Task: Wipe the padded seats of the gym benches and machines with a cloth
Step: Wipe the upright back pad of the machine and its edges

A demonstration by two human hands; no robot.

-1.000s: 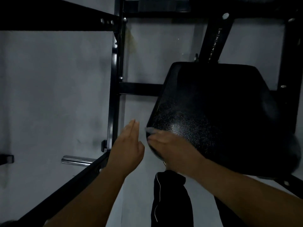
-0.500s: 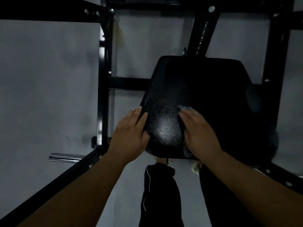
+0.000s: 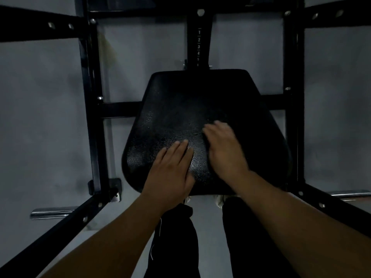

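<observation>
The seat (image 3: 180, 109), black and pebbled, is sitting in the middle of the view, narrow at its far edge and widening toward the person. The left hand (image 3: 170, 171) is resting flat on the seat's near half, a little left of its middle, with its fingers (image 3: 176, 149) lying straight and pressed together, pointing toward the far edge. The right hand (image 3: 224, 151) is pressing palm-down just right of it, nearer the seat's centre. Its fingers (image 3: 214, 127) are blurred but seem to be lying close together and angling up and left. Whether a cloth is lying under this palm cannot be told. The two hands are lying side by side, just apart. Beyond the seat's far edge a black post (image 3: 199, 43) with printed numbers is rising out of view. A black frame (image 3: 92, 97) is standing on both sides of the seat, with a crossbar (image 3: 118, 110) running in behind the seat's left edge. A chrome peg (image 3: 52, 212) is jutting out well left of the seat's near corner, and another (image 3: 349, 194) is showing well to the right. The trousers (image 3: 174, 247) are showing just below the seat's near edge, with pale shoes (image 3: 218, 199) peeking out at that edge. A grey floor (image 3: 40, 117) is lying beneath it all.
</observation>
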